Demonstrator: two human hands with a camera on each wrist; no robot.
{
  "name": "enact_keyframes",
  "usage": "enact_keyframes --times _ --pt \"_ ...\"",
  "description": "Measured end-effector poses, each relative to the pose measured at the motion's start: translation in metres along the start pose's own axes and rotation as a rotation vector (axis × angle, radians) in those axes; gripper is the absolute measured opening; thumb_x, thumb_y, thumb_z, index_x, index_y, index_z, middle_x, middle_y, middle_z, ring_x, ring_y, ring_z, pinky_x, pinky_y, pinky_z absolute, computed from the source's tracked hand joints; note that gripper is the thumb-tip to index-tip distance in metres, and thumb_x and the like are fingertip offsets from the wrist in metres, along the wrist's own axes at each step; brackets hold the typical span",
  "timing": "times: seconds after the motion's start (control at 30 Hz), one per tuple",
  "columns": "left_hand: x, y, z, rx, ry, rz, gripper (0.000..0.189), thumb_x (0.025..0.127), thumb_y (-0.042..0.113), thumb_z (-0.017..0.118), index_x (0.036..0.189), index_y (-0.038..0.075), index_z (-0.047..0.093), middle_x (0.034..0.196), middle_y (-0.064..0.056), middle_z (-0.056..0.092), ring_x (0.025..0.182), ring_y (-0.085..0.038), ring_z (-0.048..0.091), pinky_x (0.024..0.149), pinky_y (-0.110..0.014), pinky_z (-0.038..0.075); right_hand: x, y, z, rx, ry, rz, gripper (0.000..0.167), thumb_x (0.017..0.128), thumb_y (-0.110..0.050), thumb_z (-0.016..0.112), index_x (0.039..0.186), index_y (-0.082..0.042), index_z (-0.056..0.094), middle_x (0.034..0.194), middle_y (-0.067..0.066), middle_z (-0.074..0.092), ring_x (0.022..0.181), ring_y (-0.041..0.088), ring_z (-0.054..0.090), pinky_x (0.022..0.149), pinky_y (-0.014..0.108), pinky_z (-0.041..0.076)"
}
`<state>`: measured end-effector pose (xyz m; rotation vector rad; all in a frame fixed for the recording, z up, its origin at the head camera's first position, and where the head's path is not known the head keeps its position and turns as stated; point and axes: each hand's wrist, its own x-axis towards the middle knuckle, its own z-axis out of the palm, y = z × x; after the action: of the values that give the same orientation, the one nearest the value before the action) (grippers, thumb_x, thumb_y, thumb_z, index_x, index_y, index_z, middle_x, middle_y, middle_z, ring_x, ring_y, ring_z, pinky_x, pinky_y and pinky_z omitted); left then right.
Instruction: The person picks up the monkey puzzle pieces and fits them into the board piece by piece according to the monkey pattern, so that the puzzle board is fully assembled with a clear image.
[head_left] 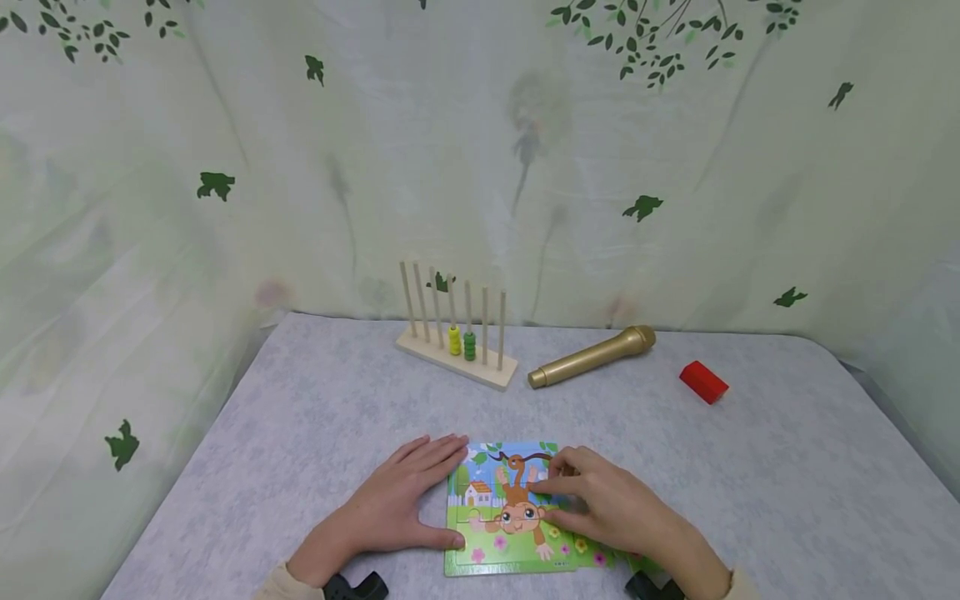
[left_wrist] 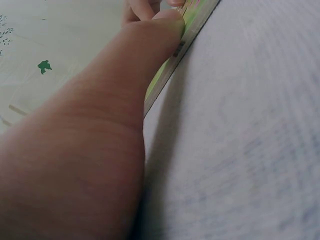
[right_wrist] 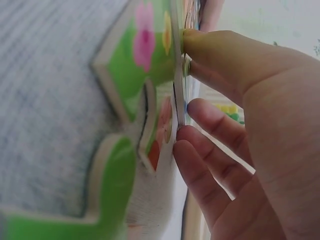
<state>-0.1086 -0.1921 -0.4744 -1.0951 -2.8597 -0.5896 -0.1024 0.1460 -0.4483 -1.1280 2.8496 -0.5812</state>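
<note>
A jigsaw puzzle with a hanging monkey, a small house and flowers lies flat on the table in the head view. Along its left side rests my left hand, fingers straight to the top left corner and thumb on the lower left edge. My right hand is over the puzzle's right part, thumb and index finger pinching a puzzle piece by the monkey's body; the hand mostly hides that piece. In the right wrist view, the other fingertips sit close to the puzzle's edge. Loose green puzzle pieces lie beside it.
Behind the puzzle stands a wooden peg rack with yellow and green beads on two pegs. A gold toy microphone lies to its right. Farther right is a red block. A printed curtain hangs behind the table.
</note>
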Motion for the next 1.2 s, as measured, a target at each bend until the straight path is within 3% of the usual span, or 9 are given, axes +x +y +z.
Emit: enact_keyframes --times 0.8,1.2 --pt "-0.003 0.0 -0.001 0.0 0.006 -0.02 0.111 0.079 0.085 0.062 0.161 0.016 0.037 0.169 0.007 0.03 0.156 -0.015 0.027 0.129 -0.047 0.021 0.002 0.0 -0.003 0.021 -0.034 0.013 0.034 0.098 -0.046 0.069 0.129 -0.036 0.073 0.118 -0.013 0.06 0.101 0.003 0.05 0.082 0.024 0.054" --pt "0.0 -0.001 0.001 -0.014 -0.018 -0.019 0.11 0.079 0.085 0.062 0.162 0.017 0.036 0.17 0.009 0.028 0.157 -0.014 0.025 0.129 -0.047 0.019 -0.01 0.004 -0.013 0.066 -0.051 0.064 0.042 0.099 -0.048 0.068 0.136 -0.031 0.067 0.13 -0.013 0.062 0.119 0.01 0.058 0.102 0.041 0.056"
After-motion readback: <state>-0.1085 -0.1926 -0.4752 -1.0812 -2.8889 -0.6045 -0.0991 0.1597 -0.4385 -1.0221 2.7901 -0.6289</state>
